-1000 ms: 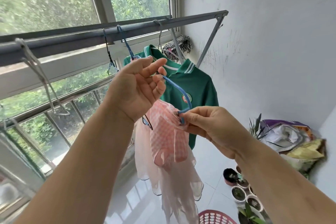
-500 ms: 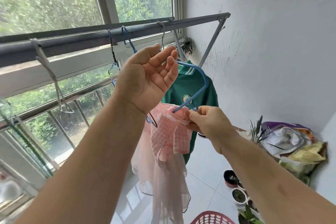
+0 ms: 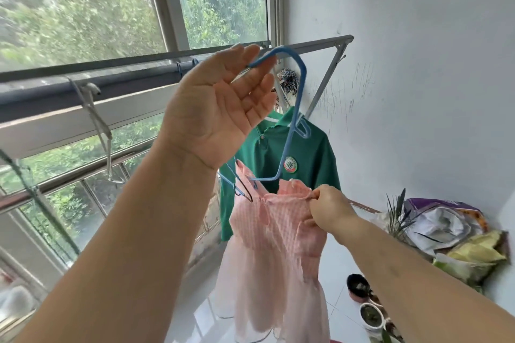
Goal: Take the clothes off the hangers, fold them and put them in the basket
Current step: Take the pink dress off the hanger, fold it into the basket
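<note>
Facing the window and white wall, the right hand pinches the pink dress (left hand holds blue hanger).

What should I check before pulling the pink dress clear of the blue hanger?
1. Left hand grip on hanger: ok, held high.
2. Right hand pinching dress top: ok.
3. Hanger hook off rail: cannot tell, hidden behind hand.
4. Dress free of hanger: cannot tell, lower corner sits at neckline.
5. Dark hanger beside dress shoulder: not ok, might snag.
</note>
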`<state>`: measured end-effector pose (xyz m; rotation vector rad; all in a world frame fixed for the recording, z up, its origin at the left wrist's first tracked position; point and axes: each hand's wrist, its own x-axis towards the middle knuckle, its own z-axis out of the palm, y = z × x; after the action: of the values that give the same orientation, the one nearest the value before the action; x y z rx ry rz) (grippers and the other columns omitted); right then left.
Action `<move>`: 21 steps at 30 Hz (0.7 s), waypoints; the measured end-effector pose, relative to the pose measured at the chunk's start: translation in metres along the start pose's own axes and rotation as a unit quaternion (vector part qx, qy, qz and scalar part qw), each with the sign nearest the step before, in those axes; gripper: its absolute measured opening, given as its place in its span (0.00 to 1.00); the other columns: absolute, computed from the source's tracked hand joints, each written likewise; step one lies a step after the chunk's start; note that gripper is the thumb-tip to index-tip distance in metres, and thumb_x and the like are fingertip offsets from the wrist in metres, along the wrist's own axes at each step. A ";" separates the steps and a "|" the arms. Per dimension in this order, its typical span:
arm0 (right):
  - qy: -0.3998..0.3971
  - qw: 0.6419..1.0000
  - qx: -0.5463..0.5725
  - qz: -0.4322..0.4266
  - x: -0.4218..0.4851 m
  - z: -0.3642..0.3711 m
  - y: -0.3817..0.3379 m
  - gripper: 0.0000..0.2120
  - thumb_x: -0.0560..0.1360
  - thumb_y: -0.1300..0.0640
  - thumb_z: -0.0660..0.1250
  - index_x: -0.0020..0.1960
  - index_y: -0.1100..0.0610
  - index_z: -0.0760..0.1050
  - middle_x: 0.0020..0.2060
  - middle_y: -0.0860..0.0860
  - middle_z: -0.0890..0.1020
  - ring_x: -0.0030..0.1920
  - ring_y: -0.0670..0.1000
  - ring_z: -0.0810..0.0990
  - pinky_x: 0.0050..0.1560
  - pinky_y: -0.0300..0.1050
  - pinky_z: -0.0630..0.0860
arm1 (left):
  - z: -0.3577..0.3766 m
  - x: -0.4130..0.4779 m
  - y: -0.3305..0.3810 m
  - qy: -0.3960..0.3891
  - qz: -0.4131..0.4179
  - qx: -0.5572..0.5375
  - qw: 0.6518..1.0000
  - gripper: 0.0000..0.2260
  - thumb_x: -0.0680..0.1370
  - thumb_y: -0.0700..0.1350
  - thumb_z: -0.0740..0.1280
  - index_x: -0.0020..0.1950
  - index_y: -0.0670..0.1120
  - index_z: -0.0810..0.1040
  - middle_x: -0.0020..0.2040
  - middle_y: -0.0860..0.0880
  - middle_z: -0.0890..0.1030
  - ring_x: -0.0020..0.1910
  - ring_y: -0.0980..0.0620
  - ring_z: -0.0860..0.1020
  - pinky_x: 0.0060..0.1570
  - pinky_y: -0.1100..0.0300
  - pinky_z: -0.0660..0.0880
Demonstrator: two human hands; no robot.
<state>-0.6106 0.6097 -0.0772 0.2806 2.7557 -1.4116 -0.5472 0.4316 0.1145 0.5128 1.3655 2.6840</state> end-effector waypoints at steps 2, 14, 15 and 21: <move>0.017 1.000 0.012 0.010 0.008 0.002 0.008 0.08 0.77 0.62 0.57 0.45 0.59 0.75 0.42 0.59 0.84 0.39 0.59 0.85 0.47 0.57 0.82 | 0.001 -0.002 0.001 0.003 0.002 0.009 1.000 0.18 0.70 0.45 0.67 0.59 0.45 0.75 0.46 0.47 0.84 0.44 0.50 0.78 0.51 0.56 0.76; 0.031 0.997 0.050 0.049 0.016 0.000 0.039 0.09 0.78 0.64 0.58 0.44 0.61 0.75 0.41 0.60 0.83 0.38 0.58 0.86 0.48 0.58 0.82 | 0.009 -0.008 -0.004 0.005 0.022 0.027 0.999 0.22 0.69 0.46 0.66 0.62 0.44 0.74 0.45 0.46 0.83 0.45 0.50 0.80 0.51 0.56 0.77; 0.036 0.997 0.057 0.046 0.015 -0.001 0.042 0.09 0.78 0.63 0.57 0.44 0.60 0.75 0.42 0.59 0.83 0.38 0.58 0.86 0.48 0.59 0.82 | 0.011 -0.007 -0.008 0.015 0.019 0.038 0.999 0.21 0.69 0.46 0.67 0.62 0.44 0.74 0.45 0.45 0.83 0.44 0.50 0.80 0.50 0.56 0.77; 0.094 0.981 0.169 0.013 0.008 -0.016 0.042 0.08 0.81 0.59 0.59 0.47 0.60 0.75 0.34 0.53 0.83 0.33 0.54 0.85 0.46 0.58 0.83 | 0.001 -0.011 -0.045 0.087 -0.039 0.204 0.974 0.08 0.80 0.41 0.63 0.58 0.42 0.78 0.50 0.43 0.85 0.47 0.48 0.82 0.51 0.54 0.78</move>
<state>-0.6105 0.6474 -0.1027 0.4811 2.6209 -1.9383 -0.5403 0.4568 0.0759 0.2452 1.9565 2.4368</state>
